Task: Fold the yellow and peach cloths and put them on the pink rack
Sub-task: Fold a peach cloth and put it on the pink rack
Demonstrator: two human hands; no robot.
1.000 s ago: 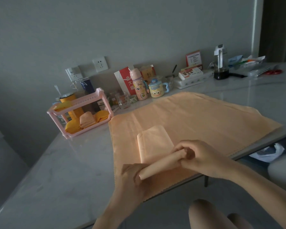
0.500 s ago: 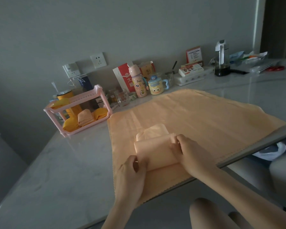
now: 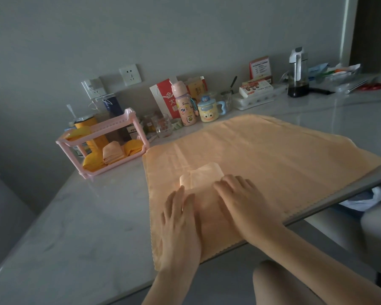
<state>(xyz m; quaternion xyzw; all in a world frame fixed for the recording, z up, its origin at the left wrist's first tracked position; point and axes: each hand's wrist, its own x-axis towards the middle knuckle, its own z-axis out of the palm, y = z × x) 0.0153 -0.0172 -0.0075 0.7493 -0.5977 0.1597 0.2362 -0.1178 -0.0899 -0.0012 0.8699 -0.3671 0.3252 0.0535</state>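
Note:
A small folded peach cloth [image 3: 204,177] lies on a large peach cloth [image 3: 273,157] spread over the table. My left hand [image 3: 180,219] lies flat with straight fingers on the folded cloth's left side. My right hand [image 3: 240,194] presses flat on its right side. The pink rack [image 3: 130,119] stands at the back left. On its lower shelf are yellow cloths [image 3: 132,147] and a folded peach cloth [image 3: 111,154]; another yellow cloth [image 3: 78,132] sits on its top shelf.
Along the wall stand a pink bottle [image 3: 184,106], a yellow cartoon mug [image 3: 208,112], a glass jar [image 3: 163,128], boxes and a dark jug [image 3: 298,73]. Red scissors [image 3: 372,86] lie far right. The table edge [image 3: 339,201] runs diagonally at right.
The rolled end of the small cloth was folded over away from me. Both hands went from gripping it to pressing flat on the fold.

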